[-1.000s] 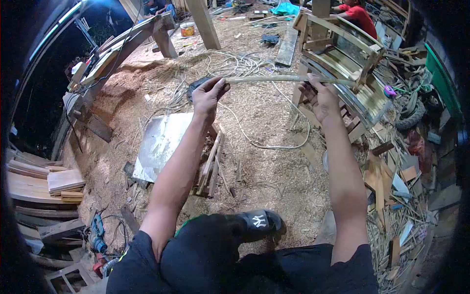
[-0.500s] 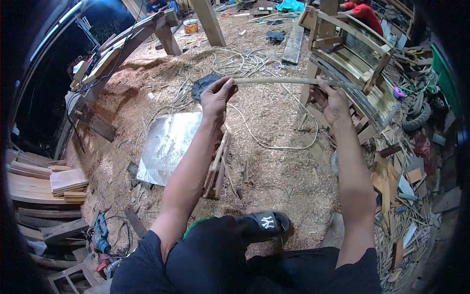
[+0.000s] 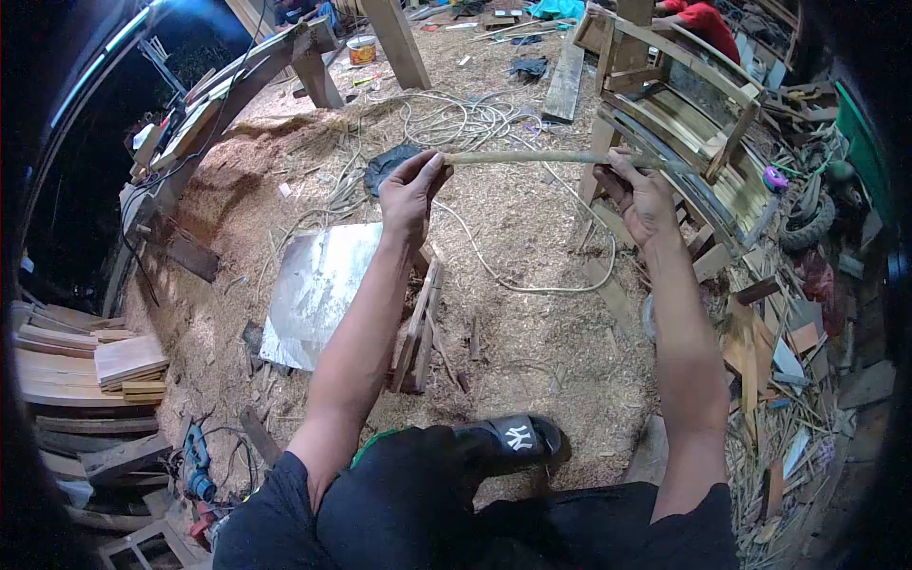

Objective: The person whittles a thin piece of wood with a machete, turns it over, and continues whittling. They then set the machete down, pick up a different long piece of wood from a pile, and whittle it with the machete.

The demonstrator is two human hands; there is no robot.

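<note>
A thin, slightly bowed wooden strip (image 3: 527,156) is stretched level between my hands, above the shavings-covered ground. My left hand (image 3: 408,198) pinches its left end between thumb and fingers. Near the other end, my right hand (image 3: 646,198) grips the strip, and a darker tip runs on to the right past the fingers. Below the strip lies a loop of pale cord (image 3: 513,285). A black plastic piece (image 3: 388,169) is just behind my left hand.
A shiny metal sheet (image 3: 318,294) lies left of centre beside small wooden frames (image 3: 418,328). Wooden benches stand at upper left and upper right. A blue power tool (image 3: 198,465) is at lower left. Scrap wood (image 3: 760,380) covers the right side. A person in red (image 3: 708,28) is at upper right.
My left hand has shifted slightly left, and the strip between my hands spans a little wider. Both hands still hold it. The view has moved slightly.
</note>
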